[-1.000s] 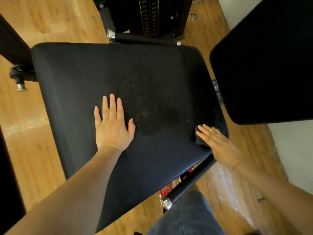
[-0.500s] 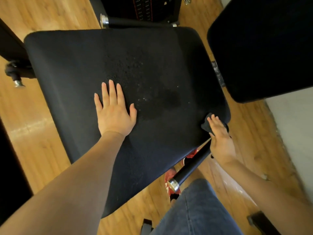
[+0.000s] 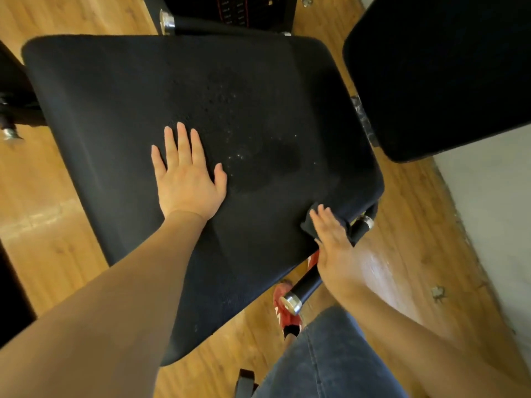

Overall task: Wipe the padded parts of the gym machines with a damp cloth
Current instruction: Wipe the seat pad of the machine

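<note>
- Since the earlier frame, right hand (image 3: pixel 334 242) slid the dark cloth (image 3: pixel 311 222) along the seat pad (image 3: pixel 115 110) right edge, fingers straight, together.
- Left hand (image 3: pixel 188 179) lies flat mid-pad, fingers spread.

Warm, fairly dim indoor light falls on the scene, with a glossy glare streak on the wooden floor (image 3: pixel 382 271) at near right. The black seat pad (image 3: pixel 143 110) swallows detail; wide-angle bending curves the edges, and the picture is slightly soft.

Two black pads (image 3: pixel 120 116) (image 3: pixel 448 70), two hands (image 3: pixel 188 179) (image 3: pixel 334 245), one dark cloth (image 3: pixel 311 222), one red shoe (image 3: pixel 287 314).
</note>
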`<state>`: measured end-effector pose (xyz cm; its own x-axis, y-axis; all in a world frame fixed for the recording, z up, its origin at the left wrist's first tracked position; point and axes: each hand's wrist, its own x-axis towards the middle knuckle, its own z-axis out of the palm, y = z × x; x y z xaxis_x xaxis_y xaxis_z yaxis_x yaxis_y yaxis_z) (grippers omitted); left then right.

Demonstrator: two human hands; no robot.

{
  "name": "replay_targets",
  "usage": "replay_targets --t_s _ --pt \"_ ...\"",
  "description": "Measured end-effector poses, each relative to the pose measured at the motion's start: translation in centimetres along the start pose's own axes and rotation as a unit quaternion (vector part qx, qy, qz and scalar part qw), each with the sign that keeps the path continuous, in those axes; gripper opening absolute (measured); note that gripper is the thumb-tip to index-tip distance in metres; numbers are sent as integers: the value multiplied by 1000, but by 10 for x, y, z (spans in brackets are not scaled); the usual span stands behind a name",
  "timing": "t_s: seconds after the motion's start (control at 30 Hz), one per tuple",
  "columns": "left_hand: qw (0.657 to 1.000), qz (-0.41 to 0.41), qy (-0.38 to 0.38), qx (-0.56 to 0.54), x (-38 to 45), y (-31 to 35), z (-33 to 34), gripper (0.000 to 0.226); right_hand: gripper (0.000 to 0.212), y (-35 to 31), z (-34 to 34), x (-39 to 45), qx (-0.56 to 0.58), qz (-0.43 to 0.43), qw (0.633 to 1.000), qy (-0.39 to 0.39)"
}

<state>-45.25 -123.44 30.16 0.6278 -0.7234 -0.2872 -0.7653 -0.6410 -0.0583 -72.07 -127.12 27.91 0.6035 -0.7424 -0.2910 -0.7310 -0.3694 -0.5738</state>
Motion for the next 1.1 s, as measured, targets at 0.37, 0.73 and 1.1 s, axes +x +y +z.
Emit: replay_targets --t_s 0.37,0.73,1.1 --pt "1000 -1 1 -2 0 1 0 73 57 23 -20 52 60 177 974 128" --pt "1000 -8 7 -3 0 2 -1 71 61 37 -28 39 11 -35 999 23" --pt "1000 -11 5 0 1 3 -1 71 59 28 -63 127 83 -2 996 40"
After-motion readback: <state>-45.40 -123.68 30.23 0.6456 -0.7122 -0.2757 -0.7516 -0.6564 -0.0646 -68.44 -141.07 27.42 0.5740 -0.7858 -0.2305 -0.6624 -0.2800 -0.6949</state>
